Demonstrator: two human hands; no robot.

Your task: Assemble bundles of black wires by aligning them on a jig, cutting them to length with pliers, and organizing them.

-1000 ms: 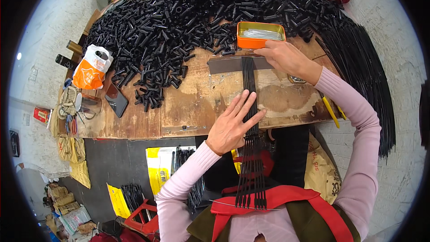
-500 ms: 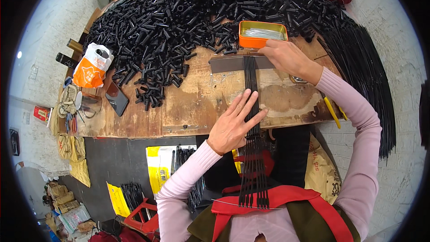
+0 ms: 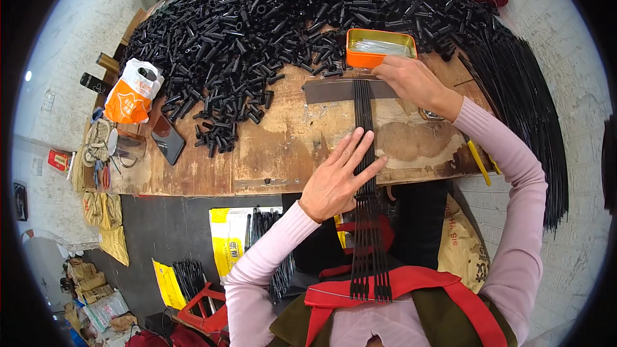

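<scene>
I'm pressing my left hand (image 3: 339, 177) flat, fingers spread, on the bundle of thin black rods (image 3: 364, 154) running from my lap across the worktop (image 3: 276, 148), probably keeping them lined up. My right hand (image 3: 411, 81) is pinching at their far ends, beside the orange tin (image 3: 379, 46) holding thin silvery pieces. Black tubes (image 3: 257, 32) are heaped behind.

1 orange tin (image 3: 380, 47), 1 orange-white bag (image 3: 132, 92), 2 hands, approx. 6 black rods (image 3: 364, 109).
</scene>
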